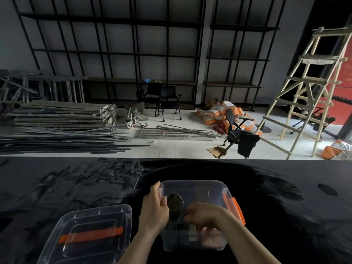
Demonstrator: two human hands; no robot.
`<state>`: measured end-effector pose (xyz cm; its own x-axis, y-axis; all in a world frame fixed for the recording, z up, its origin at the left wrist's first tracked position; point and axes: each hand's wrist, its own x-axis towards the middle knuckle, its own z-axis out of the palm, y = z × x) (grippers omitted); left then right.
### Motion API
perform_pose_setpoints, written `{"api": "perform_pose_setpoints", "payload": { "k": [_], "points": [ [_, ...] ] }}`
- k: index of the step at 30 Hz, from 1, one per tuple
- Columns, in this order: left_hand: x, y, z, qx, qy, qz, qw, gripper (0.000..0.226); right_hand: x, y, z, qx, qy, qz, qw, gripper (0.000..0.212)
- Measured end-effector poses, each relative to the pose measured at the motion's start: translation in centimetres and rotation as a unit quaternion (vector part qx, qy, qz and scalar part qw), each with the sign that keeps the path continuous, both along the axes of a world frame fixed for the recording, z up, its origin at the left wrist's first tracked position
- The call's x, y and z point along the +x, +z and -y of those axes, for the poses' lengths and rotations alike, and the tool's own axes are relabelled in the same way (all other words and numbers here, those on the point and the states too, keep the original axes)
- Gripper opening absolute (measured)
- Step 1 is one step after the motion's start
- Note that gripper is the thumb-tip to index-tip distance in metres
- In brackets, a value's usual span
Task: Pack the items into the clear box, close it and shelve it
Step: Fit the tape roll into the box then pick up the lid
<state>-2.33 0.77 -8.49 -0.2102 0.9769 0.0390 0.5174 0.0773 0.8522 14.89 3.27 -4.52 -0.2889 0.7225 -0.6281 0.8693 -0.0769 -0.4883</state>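
A clear plastic box [200, 185] with orange side latches stands open on the black table, straight in front of me. My left hand [153, 210] grips the box's left rim, thumb over the edge. My right hand [202, 216] reaches down inside the box with its fingers curled; what it holds is hidden. A dark bottle with a round metal top [174, 201] stands upright in the box between my hands, beside other small items low in the box. The clear lid [91, 233] with an orange handle lies flat on the table to the left of the box.
The black table [276, 197] ends at a far edge. Beyond it are black wall shelves [118, 54], stacked poles [57, 122], black chairs [240, 136], orange sacks [217, 113] and a wooden ladder [308, 88] at the right.
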Motion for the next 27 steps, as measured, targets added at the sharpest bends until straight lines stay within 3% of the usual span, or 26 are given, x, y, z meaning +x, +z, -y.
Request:
{"api": "perform_pose_setpoints", "payload": {
  "k": [5, 10, 17, 22, 27],
  "points": [
    [0.0, -0.7, -0.2, 0.006, 0.021, -0.025, 0.999, 0.051, -0.2, -0.3, -0.1, 0.011, -0.087, -0.062, 0.994, 0.038],
    [0.1, -0.9, -0.1, 0.025, 0.030, -0.033, 0.999, 0.050, -0.3, -0.6, 0.1, 0.056, -0.173, -0.151, 0.972, 0.022],
    [0.1, -1.0, -0.2, 0.034, 0.031, -0.021, 0.999, 0.051, -1.0, -1.0, 0.4, 0.037, -0.200, -0.188, 0.961, 0.033],
    [0.1, -1.0, -0.3, 0.037, 0.029, -0.031, 0.998, 0.049, -0.9, -0.9, -0.9, 0.015, -0.293, -0.181, 0.939, 0.054],
    [0.0, -1.1, -0.3, 0.027, 0.026, -0.017, 0.999, 0.050, -2.8, -0.8, -1.4, -0.076, -0.310, -0.195, 0.927, 0.070]
  ]
}}
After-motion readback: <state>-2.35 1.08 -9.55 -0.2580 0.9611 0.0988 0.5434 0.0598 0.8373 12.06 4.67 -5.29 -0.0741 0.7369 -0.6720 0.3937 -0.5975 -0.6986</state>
